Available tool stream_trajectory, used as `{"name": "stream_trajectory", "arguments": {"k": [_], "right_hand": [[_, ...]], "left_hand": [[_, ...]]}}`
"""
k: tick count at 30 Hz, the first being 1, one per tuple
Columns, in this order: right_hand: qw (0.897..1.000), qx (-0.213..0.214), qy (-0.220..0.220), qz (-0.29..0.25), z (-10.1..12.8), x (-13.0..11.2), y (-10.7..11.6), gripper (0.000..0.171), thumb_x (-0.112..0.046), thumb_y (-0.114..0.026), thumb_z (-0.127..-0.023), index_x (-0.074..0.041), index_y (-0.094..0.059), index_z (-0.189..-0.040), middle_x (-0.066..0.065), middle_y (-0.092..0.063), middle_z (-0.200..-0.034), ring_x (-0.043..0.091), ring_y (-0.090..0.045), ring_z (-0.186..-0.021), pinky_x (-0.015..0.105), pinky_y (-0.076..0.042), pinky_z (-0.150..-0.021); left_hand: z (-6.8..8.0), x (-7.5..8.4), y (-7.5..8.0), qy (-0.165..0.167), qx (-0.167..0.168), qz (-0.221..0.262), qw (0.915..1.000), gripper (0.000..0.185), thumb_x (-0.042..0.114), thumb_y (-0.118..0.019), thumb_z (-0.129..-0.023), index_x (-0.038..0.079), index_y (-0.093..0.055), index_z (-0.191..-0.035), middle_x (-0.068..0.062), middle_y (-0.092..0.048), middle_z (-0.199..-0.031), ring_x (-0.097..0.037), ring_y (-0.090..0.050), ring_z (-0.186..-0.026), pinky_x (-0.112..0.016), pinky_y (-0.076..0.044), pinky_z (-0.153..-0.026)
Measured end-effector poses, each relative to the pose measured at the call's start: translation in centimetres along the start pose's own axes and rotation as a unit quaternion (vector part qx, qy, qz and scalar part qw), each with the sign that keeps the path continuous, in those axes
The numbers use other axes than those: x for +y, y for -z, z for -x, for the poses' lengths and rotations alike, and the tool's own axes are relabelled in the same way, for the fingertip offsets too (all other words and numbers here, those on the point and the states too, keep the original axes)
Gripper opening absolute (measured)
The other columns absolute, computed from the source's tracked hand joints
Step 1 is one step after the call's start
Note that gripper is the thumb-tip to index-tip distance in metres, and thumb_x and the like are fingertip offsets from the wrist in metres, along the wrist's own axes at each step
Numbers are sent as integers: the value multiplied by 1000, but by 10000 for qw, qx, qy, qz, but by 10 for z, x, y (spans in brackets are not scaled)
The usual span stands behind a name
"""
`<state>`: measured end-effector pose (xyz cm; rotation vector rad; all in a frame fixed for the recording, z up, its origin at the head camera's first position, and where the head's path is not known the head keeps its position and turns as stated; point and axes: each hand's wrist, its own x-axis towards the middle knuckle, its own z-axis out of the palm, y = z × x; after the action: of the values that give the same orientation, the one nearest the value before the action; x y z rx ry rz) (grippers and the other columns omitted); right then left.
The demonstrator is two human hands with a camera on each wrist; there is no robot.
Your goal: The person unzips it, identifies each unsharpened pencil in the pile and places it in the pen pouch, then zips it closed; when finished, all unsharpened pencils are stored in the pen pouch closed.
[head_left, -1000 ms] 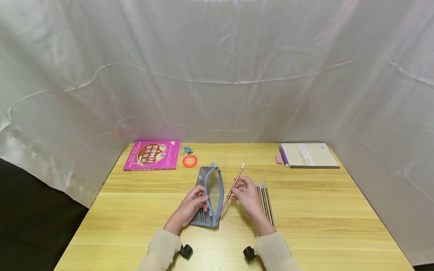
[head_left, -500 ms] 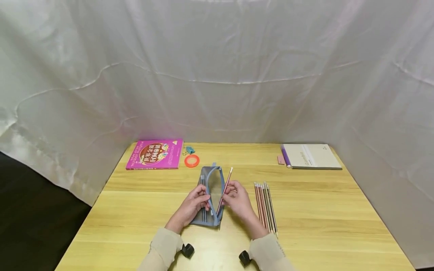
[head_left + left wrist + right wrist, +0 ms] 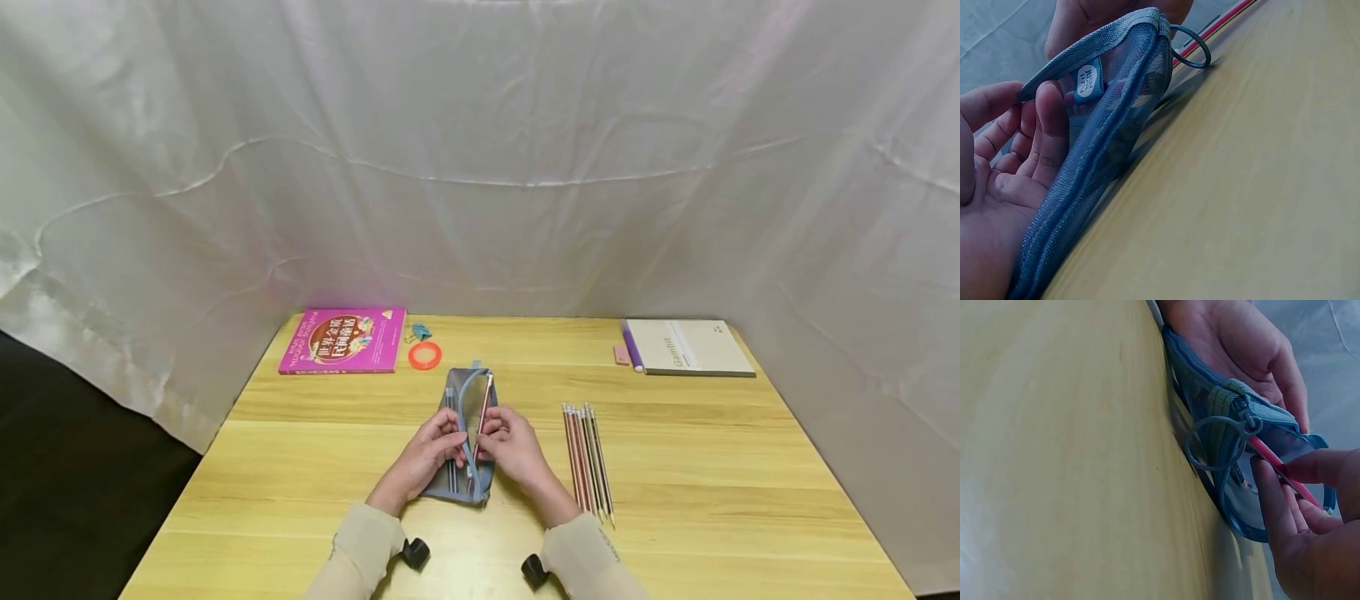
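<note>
A blue-grey mesh pencil case (image 3: 455, 382) lies on the table with its zipped mouth spread apart. My left hand (image 3: 422, 457) pinches the near-left rim of that mouth between thumb and fingers, as the left wrist view shows on the rim (image 3: 1054, 65). Between thumb and fingertips, my right hand (image 3: 519, 448) holds a red pencil (image 3: 485, 398). This pencil lies in the mouth, its white eraser end toward the far end; its lower part is hidden by the case and fingers. Dark striped pencils (image 3: 452, 477) show inside on the left. A ring (image 3: 1194, 440) hangs from the zipper.
Several red and dark pencils (image 3: 583, 454) lie side by side to the right. At the back left are a pink book (image 3: 382, 342), an orange-red tape roll (image 3: 424, 356) and a blue binder clip (image 3: 422, 332). A notebook (image 3: 712, 346), purple marker (image 3: 632, 346) and pink eraser (image 3: 621, 355) lie back right.
My right hand has moved left with the red pencil, from beside the case into its mouth. The pencil's eraser end has come left over the case. The left hand keeps its hold on the rim.
</note>
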<state>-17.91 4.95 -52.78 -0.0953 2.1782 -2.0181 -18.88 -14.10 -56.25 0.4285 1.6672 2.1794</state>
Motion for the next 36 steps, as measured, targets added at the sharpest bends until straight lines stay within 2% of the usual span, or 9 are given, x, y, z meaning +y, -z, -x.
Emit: {"name": "stream_trajectory", "arguments": {"k": [4,6,9,13,17,26,32,36], "right_hand": [[9998,-22,-131,129,0,1,-1,42,9,-67,-92,12,-56,-132,19,-64,-103,14,-66,-75,37,-66,-72],[9997,-17,-209,131,-1,2,-2,43,8,-68,-92,12,-56,-133,17,-64,-101,14,-67,-75,35,-66,-72],[9996,22,-274,87,-2,4,-2,43,7,-68,-93,12,-55,-134,15,-63,-99,13,-67,-74,34,-66,-72],[9987,-46,-439,-253,-2,7,2,46,7,-69,-92,11,-54,-136,16,-66,-101,13,-69,-75,33,-65,-74],[9967,-115,-553,-577,0,5,8,49,8,-68,-92,12,-52,-138,22,-67,-108,17,-72,-79,35,-65,-79],[9960,124,-571,-677,7,-9,25,48,10,-67,-92,7,-55,-138,24,-63,-113,25,-73,-83,39,-65,-80],[9963,260,-502,-646,13,-16,49,47,7,-67,-94,7,-55,-139,20,-63,-111,25,-74,-84,37,-66,-79],[9977,245,-441,-451,20,-23,88,50,3,-64,-98,6,-49,-145,24,-60,-119,25,-73,-91,35,-65,-82]], "left_hand": [[0,0,0,-9,-55,-4,10000,23,8,-53,-106,-8,-39,-115,-1,-53,-93,-12,-60,-74,-25,-55,-68],[0,1,-1,7,-66,8,10000,26,8,-53,-106,-10,-37,-115,-1,-53,-93,-12,-60,-74,-25,-55,-68],[0,0,-2,9,-69,41,10000,17,9,-54,-106,-3,-43,-111,-1,-53,-92,-12,-60,-73,-25,-56,-67],[-1,-1,-2,-9,-98,40,9999,6,9,-54,-106,7,-48,-108,-1,-55,-92,-13,-60,-74,-25,-55,-68],[-1,-1,-1,-14,-89,-10,10000,6,6,-53,-106,9,-48,-108,-1,-53,-91,-13,-60,-73,-25,-55,-68],[1,-1,0,-77,-93,-40,9999,6,8,-53,-106,9,-49,-109,-1,-53,-92,-13,-59,-73,-25,-55,-68],[1,-2,1,-90,-72,-87,9999,22,10,-55,-106,-6,-42,-114,-1,-52,-93,-13,-60,-73,-25,-56,-67],[1,-2,1,-89,-81,-101,9999,25,10,-55,-106,-8,-41,-115,-2,-52,-93,-13,-60,-74,-26,-56,-68]]}}
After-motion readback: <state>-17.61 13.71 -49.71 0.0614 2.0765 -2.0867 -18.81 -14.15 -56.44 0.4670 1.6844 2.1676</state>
